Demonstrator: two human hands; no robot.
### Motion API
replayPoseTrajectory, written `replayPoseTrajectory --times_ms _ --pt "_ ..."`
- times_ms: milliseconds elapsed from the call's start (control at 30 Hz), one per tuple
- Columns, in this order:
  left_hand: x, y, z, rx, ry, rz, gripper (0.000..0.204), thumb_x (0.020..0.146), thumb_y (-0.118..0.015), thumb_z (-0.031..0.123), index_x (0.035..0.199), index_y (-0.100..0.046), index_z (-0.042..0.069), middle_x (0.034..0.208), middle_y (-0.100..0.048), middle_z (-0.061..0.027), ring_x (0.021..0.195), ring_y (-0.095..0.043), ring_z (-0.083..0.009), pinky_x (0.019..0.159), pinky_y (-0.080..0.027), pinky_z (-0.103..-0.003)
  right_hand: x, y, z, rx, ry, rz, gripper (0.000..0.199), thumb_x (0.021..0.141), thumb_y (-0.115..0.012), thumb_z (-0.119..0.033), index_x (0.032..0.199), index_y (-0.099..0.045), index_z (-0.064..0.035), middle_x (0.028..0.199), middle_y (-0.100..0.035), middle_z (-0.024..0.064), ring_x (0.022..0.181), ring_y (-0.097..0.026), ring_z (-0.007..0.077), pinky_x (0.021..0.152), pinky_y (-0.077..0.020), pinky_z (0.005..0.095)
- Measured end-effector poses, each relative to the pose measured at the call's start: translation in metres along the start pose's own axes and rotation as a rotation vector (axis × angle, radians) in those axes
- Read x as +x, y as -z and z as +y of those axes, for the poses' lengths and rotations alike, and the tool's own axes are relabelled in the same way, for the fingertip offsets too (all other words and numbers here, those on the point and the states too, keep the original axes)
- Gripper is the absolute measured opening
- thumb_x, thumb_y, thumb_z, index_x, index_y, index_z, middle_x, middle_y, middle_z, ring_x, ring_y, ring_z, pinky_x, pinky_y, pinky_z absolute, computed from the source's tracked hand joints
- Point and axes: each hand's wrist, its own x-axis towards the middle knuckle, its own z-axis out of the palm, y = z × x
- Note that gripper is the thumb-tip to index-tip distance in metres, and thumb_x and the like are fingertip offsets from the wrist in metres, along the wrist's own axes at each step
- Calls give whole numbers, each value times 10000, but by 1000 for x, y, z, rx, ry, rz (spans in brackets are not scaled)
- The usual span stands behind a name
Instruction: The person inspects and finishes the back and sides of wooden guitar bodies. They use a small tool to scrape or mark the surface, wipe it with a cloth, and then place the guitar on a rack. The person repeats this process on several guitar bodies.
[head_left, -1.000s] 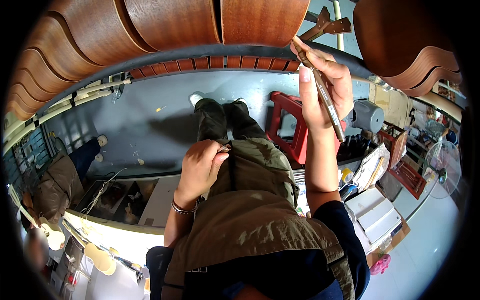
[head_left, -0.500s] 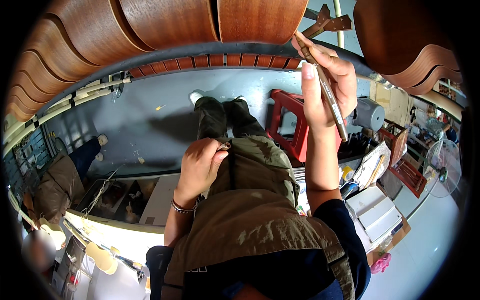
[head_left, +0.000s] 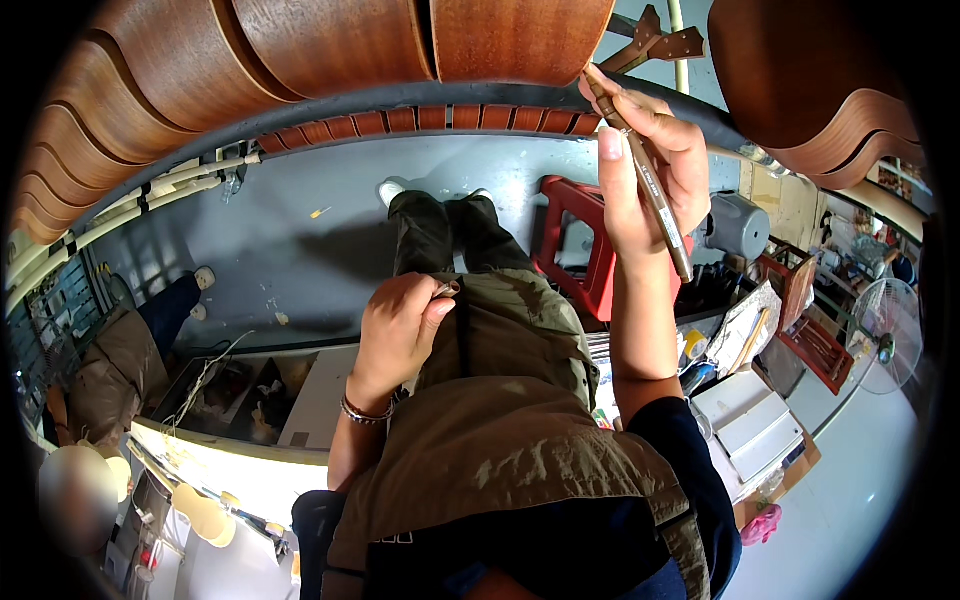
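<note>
My right hand (head_left: 655, 170) is raised at the upper right, closed round a brown marker pen (head_left: 650, 185). The pen's tip points up and left, at the lower right corner of a curved reddish-brown wooden panel (head_left: 520, 40); whether it touches the wood I cannot tell. Low in front of my apron (head_left: 500, 390), my left hand (head_left: 398, 325) is closed on a small brown pen cap (head_left: 448, 290), its hollow end showing between thumb and forefinger. More curved wooden panels (head_left: 320, 45) stand in a row leftward along a dark rail (head_left: 400, 98).
A red plastic stool (head_left: 565, 240) stands beyond my right forearm. Another wooden panel (head_left: 800, 90) hangs at the upper right, beside a brown metal bracket (head_left: 655, 45). A fan (head_left: 885, 335) is far right. At the left are an open bin (head_left: 240, 395) and another person (head_left: 120, 350).
My right hand and the marker pen have shifted very slightly left and up along the panel's corner. My left hand keeps its place with the cap.
</note>
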Motion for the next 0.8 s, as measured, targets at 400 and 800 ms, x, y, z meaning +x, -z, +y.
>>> replayPoseTrajectory --times_ms 400,800 --pt "2 -1 -1 0 -6 3 288 909 -499 247 787 -483 -14 677 -497 -115 631 -478 -318 587 -392 -375 1 0 6 32 2 -10 189 761 -680 23 917 -573 22 908 -652 174 941 -648 275 804 -518 320" --pt "1 1 -3 35 4 -18 191 857 -582 197 819 -533 17 770 -578 -115 696 -535 -312 641 -425 -380 -3 5 3 90 -19 -4 203 765 -675 14 937 -566 21 943 -651 182 949 -644 281 817 -514 335"
